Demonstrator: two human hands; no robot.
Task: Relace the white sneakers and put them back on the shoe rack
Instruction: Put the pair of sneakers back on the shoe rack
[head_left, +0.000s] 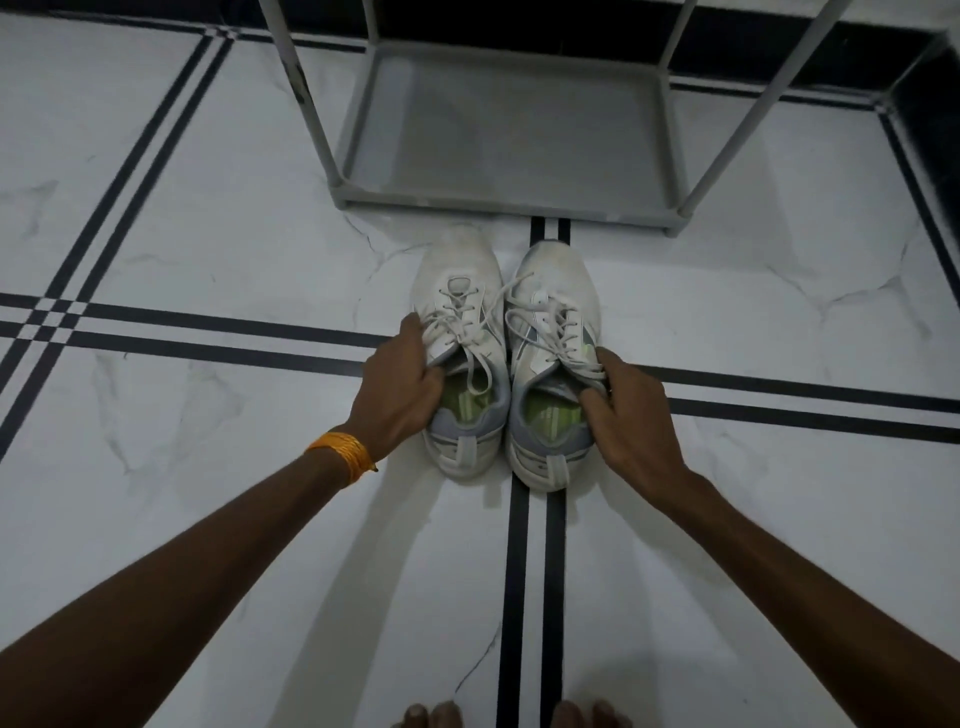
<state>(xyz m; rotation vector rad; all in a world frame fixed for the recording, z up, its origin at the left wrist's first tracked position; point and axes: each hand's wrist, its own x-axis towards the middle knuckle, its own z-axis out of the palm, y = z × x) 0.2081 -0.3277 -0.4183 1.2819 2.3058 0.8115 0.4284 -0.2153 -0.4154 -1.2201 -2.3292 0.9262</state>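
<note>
Two white sneakers stand side by side on the floor, toes pointing away from me, with laces threaded and green insoles showing. My left hand (397, 395) grips the left sneaker (462, 291) at its collar, thumb inside the opening. The right sneaker (553, 280) is held the same way by my right hand (628, 415), fingers curled over its outer collar. The grey shoe rack (509, 202) stands just beyond the toes, its bottom shelf bare.
White marble floor tiles with black double stripes (218, 332) lie all around. A black skirting wall (519, 26) runs behind the rack. My toes (431, 717) show at the bottom edge. An orange thread band (343, 452) circles my left wrist.
</note>
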